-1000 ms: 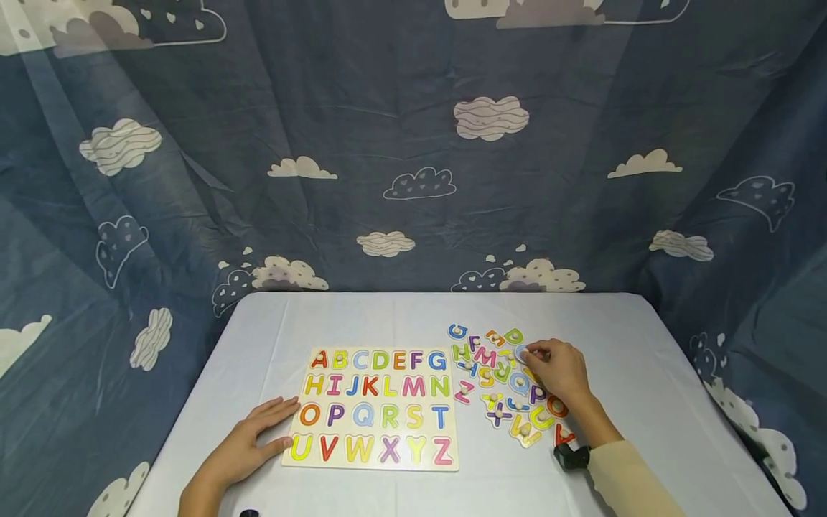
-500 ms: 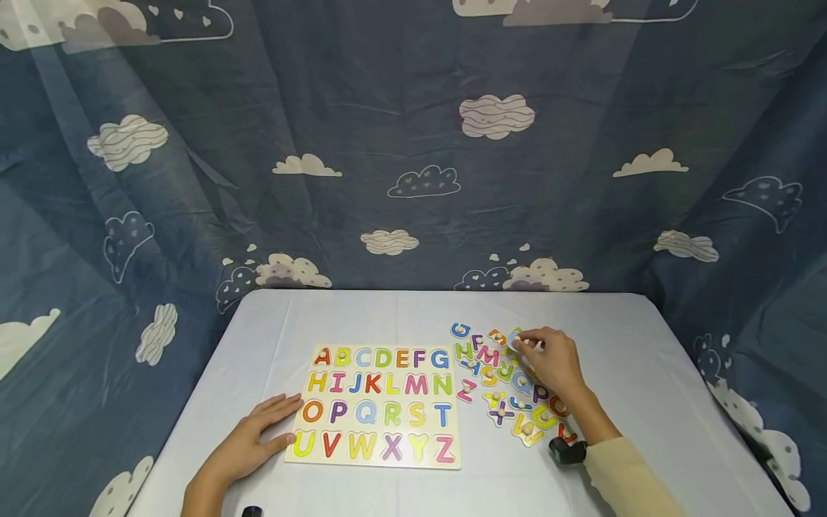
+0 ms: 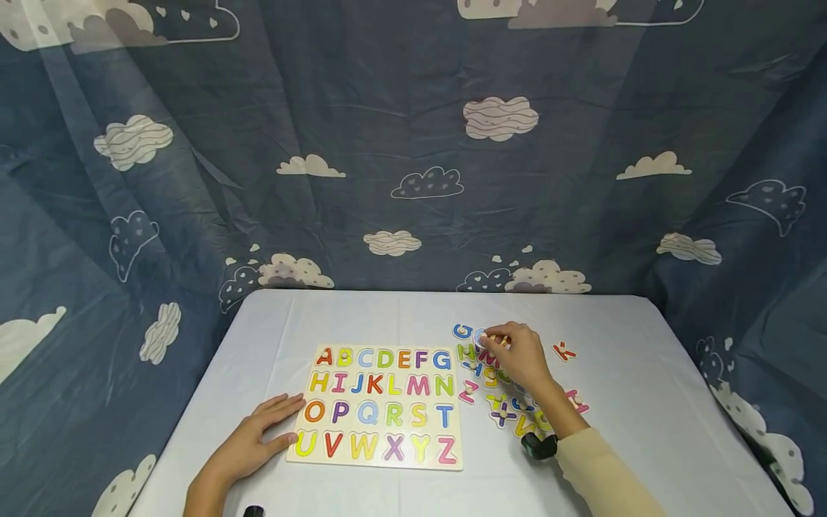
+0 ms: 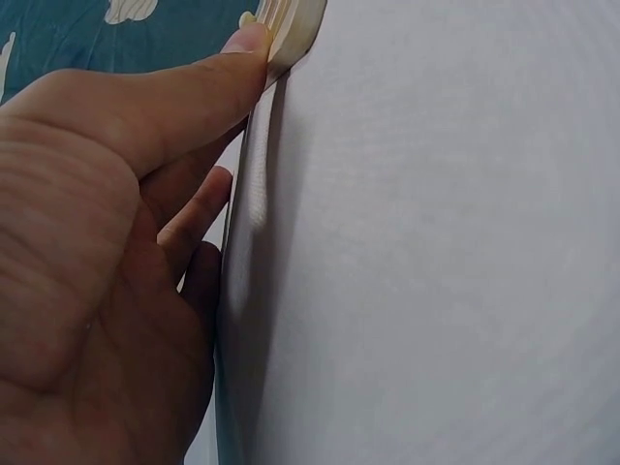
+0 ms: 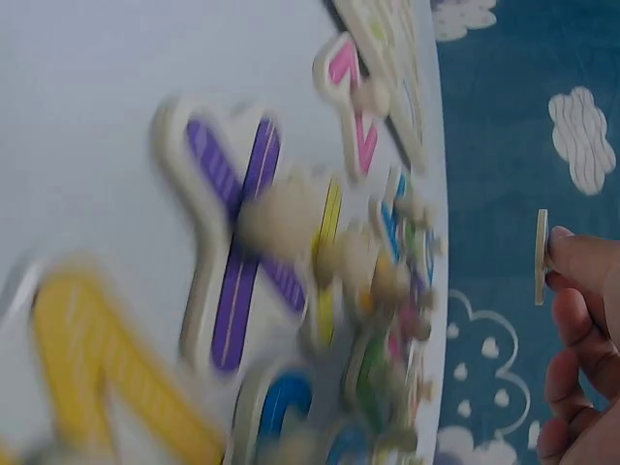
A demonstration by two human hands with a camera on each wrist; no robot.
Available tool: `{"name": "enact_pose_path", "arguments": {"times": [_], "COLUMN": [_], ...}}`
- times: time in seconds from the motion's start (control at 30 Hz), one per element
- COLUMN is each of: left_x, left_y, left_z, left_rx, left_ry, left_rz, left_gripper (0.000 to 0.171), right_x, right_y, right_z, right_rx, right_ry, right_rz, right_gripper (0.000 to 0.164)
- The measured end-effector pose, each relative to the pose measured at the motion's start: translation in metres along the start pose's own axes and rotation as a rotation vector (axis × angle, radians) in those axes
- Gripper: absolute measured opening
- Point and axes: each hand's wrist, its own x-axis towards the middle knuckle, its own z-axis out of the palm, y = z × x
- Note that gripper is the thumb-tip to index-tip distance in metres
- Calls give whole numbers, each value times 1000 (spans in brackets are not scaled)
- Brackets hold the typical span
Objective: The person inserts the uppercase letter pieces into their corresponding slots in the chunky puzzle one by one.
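Note:
My right hand (image 3: 519,357) pinches a light blue letter piece (image 3: 479,337) by its back, above the far left part of a letter pile. In the right wrist view that piece (image 5: 542,257) appears edge-on, raised off the table, between thumb and fingertips. My left hand (image 3: 248,439) rests at the left edge of a wooden alphabet board (image 3: 375,465), fingers extended. Seen from the left wrist, the thumb (image 4: 194,102) touches the board's corner (image 4: 298,34). Knobbed A (image 3: 324,356) and B (image 3: 345,357) pieces sit in the board's top row.
Loose knobbed letters lie right of the board, among them a pink Z (image 3: 468,391), a purple X (image 3: 502,414) and a blue G (image 3: 461,331). A red K (image 3: 564,351) and a pink I (image 3: 577,401) lie apart, farther right. A cloud-print curtain (image 3: 413,215) hangs behind the white table (image 3: 388,316).
My right hand has moved left and slightly away from me with the light blue piece, uncovering the red K and pink I. The left hand stays at the board's edge.

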Motion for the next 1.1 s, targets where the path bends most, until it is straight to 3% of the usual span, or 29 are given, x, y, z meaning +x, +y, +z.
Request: {"name": "enact_pose_path", "arguments": {"times": [0.2, 0.63, 1.0, 1.1], "left_x": [0, 2, 3, 2], "left_y": [-1, -6, -7, -9], "left_z": [0, -1, 0, 2], "left_rx": [3, -14, -19, -39], "left_ry": [-4, -10, 13, 11], "left_rz": [-16, -36, -3, -22], "left_gripper": [60, 61, 60, 60], "right_x": [5, 15, 16, 15], "right_y": [-21, -73, -97, -101], "right_z": [14, 55, 100, 112], "right_rx": [25, 57, 60, 55], "right_ry": [-8, -83, -139, -160], "right_rz": [-80, -123, -173, -161], "right_gripper": [23, 20, 17, 16]}}
